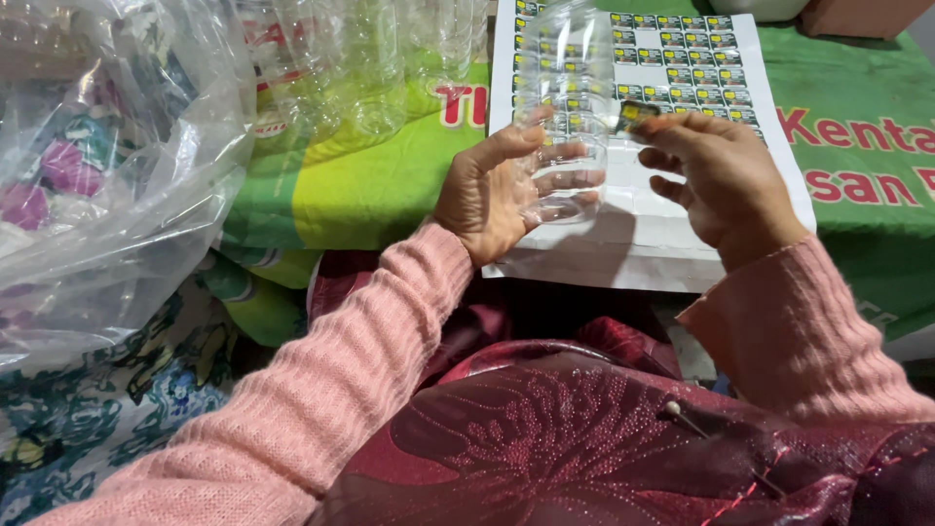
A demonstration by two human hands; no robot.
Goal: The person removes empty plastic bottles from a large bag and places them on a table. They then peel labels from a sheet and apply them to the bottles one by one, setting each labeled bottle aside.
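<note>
Green and yellow printed cloth (390, 185) covers the bench in front of you, and a white sheet of small stickers (682, 68) lies on it, its near edge hanging toward your lap. Your left hand (492, 190) is wrapped around a clear plastic bottle (570, 117), thumb on the near side and fingers showing through the far wall, holding it upright above the sheet. Your right hand (716, 175) pinches one small yellow-and-dark sticker (638, 115) between thumb and forefinger, just beside the bottle's wall; I cannot tell whether it touches the plastic yet. The risk, as I judge it, lies in that thin wall: squeeze too hard and it may buckle, so the sticker could go on creased or crooked. A sticker held only by its edge may also curl and cling to your fingertip or fold on itself. More empty clear bottles (360, 68) stand at the back of the cloth, close enough that a wide sweep of your left elbow could tip them. To your left a large clear plastic bag (117, 175) bulges with things I cannot make out, over a flower-patterned fabric (97, 409). A brown box corner (862, 15) sits at the far right.
</note>
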